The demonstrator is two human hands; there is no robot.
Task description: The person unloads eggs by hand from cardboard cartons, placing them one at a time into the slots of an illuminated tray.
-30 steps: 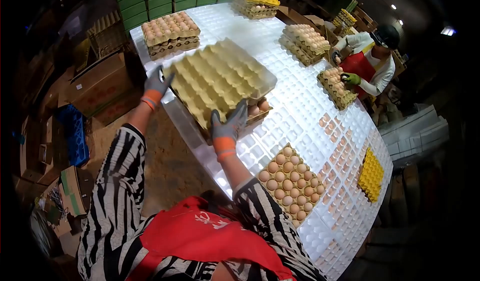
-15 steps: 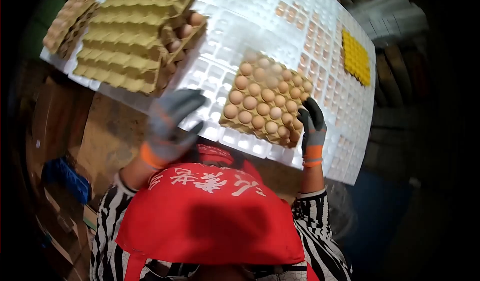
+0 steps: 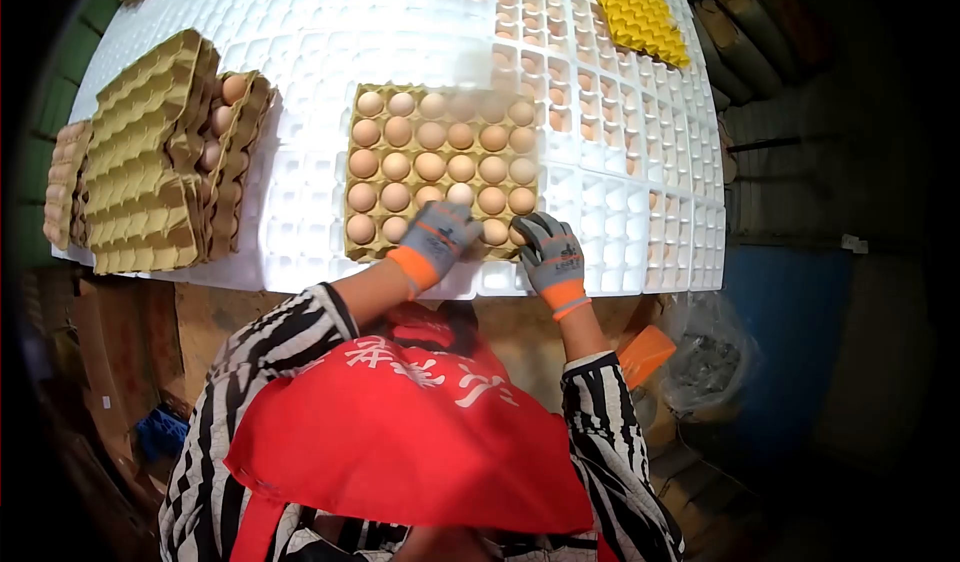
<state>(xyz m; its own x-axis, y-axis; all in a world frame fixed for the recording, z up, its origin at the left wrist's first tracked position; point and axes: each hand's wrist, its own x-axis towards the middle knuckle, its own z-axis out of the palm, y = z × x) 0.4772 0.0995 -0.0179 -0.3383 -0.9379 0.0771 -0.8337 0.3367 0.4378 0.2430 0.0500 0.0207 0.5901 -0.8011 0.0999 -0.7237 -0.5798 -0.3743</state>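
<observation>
A brown pulp egg tray (image 3: 350, 247) filled with rows of brown eggs (image 3: 430, 167) lies on white plastic egg trays. My left hand (image 3: 440, 234), in a grey glove with an orange cuff, bends its fingers down over the tray's front row, apparently around an egg that they mostly hide. At the tray's front right corner, my right hand (image 3: 550, 252), gloved the same way, curls its fingers against the corner egg (image 3: 517, 232). The fingertips of both hands are partly hidden among the eggs.
Stacked pulp trays (image 3: 145, 172) stand at the left, with eggs showing in a tray beside them. A yellow egg tray (image 3: 637, 17) lies far right on white trays (image 3: 590, 197), several compartments holding eggs. A clear plastic bag (image 3: 705, 357) is below the table's right edge.
My left hand has moved from beside the tray onto its front row of eggs. My right hand has shifted to the front right corner. The view has turned, and the tray appears straighter.
</observation>
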